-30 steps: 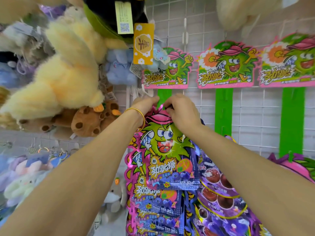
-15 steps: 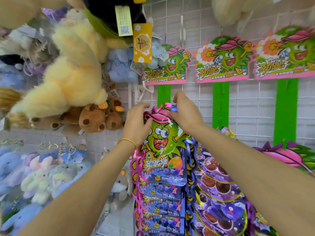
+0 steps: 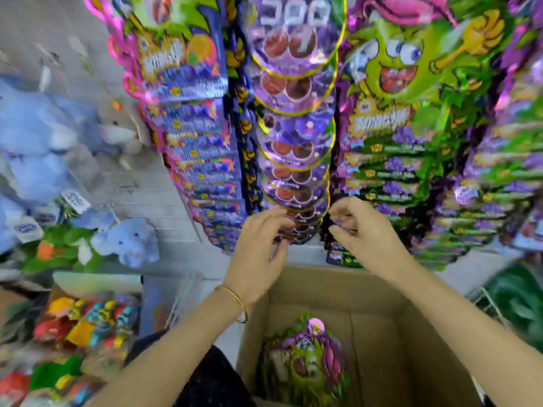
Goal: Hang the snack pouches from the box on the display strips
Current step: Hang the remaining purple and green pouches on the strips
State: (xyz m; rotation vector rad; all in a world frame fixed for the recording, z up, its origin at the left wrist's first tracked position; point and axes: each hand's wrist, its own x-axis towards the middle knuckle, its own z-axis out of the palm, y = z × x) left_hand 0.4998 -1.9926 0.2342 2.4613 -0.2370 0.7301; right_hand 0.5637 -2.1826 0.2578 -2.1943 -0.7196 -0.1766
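**Empty Hands Hover Over the Snack Box**

A person's left hand (image 3: 258,254), a gold bangle (image 3: 235,301) at its wrist, and right hand (image 3: 364,233) are held just above the far rim of the open cardboard box (image 3: 382,292). The fingers of both are loosely curled and pinch nothing. The left fingertips are at the lowest of the round purple pouches (image 3: 293,136), which hang in a column straight above the box; blur hides whether they touch. A bundle of green-and-purple snack pouches (image 3: 305,356) lies on the box's bottom. Above the box to the left hang blue pouches (image 3: 199,136), and above it to the right green pouches (image 3: 393,113). Left of the box are blue plush toys (image 3: 129,239) and bright packets (image 3: 88,324).
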